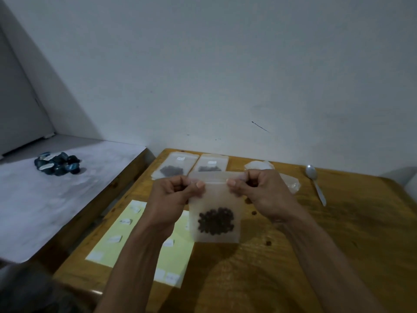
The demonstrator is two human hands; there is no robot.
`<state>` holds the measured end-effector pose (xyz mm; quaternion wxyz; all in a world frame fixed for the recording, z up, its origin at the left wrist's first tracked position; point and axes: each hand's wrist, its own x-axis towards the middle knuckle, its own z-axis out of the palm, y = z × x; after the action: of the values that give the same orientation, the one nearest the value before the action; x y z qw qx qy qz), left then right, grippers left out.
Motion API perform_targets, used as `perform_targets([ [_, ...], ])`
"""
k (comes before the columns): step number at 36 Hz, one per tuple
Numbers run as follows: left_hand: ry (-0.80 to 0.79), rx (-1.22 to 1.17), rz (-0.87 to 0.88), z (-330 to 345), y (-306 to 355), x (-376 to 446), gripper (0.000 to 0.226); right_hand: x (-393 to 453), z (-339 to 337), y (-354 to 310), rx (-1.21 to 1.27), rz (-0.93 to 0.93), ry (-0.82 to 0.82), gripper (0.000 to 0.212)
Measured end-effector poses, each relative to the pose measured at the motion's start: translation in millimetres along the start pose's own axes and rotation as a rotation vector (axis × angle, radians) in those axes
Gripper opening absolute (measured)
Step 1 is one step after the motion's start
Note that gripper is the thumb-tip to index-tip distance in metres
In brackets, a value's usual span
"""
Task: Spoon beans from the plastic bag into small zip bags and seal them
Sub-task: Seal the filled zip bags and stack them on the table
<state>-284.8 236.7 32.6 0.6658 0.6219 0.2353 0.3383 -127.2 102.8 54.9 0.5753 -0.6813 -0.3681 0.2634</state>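
A small frosted zip bag [214, 199] hangs upright above the wooden table [338, 245], with dark beans [216, 221] gathered at its bottom. My left hand [173, 195] pinches the left end of its top strip. My right hand [259, 190] pinches the right end. Two more zip bags holding beans, one [173, 168] and the other [211, 164], lie flat at the table's far edge. The clear plastic bag [291, 184] lies behind my right hand, mostly hidden. A metal spoon [314, 181] lies on the table to the right.
A pale yellow sheet [126, 240] with white labels lies on the table's near left. A few loose beans [268, 242] dot the wood. Left of the table stands a grey surface with a dark blue bundle [57, 163]. A white wall rises behind the table.
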Motion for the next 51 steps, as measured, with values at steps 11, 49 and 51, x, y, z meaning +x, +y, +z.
perform_targets([
  [11,0.122,-0.103,0.016,-49.6,26.8,-19.3,0.020,16.4,49.6,-22.2,0.177,0.022,-0.127,0.032],
  [49,0.737,0.020,-0.101,-155.3,5.8,-46.9,0.017,-2.9,182.7,23.0,-0.842,0.013,-0.393,0.023],
  [51,0.729,0.024,-0.097,-154.5,5.8,-47.1,0.018,-3.9,173.6,16.8,-0.687,0.030,-0.409,0.022],
])
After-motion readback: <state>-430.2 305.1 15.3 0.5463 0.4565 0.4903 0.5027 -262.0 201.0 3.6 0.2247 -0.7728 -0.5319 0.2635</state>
